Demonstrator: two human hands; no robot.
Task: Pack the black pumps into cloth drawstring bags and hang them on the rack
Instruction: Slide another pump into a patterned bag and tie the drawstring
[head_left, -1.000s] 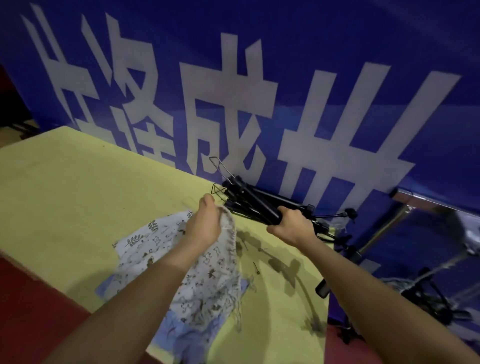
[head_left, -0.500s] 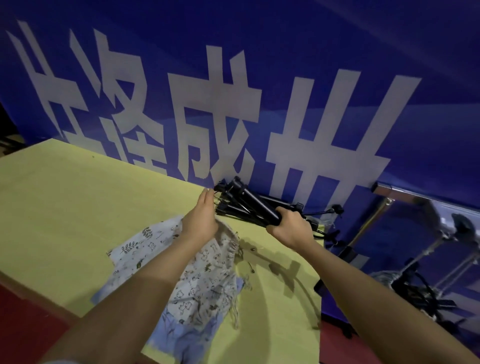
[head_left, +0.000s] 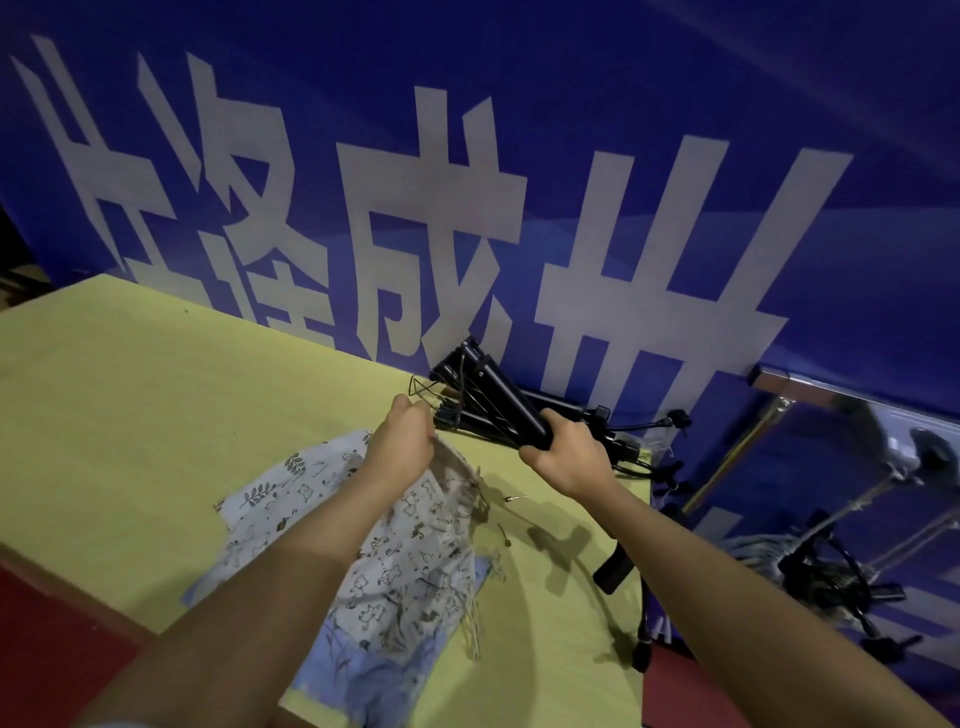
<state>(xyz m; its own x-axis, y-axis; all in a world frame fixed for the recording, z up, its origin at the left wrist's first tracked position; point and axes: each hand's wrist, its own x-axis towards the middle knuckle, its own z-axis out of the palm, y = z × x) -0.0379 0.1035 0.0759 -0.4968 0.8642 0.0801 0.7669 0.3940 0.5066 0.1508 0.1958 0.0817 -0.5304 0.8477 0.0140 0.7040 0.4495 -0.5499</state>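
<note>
Left hand (head_left: 402, 447) — fingers curled, pinching a cloth edge; forearm runs in from seven o'clock. Right hand (head_left: 563, 457) — fist wrapped round a black tube, knuckles toward eleven o'clock; forearm enters from five o'clock.

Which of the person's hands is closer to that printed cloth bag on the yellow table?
The left. The left hand pinches the upper edge of the printed cloth bag, lifting it. The right hand is off to the bag's right, apart from it, gripping a black pump over the yellow table.
</note>
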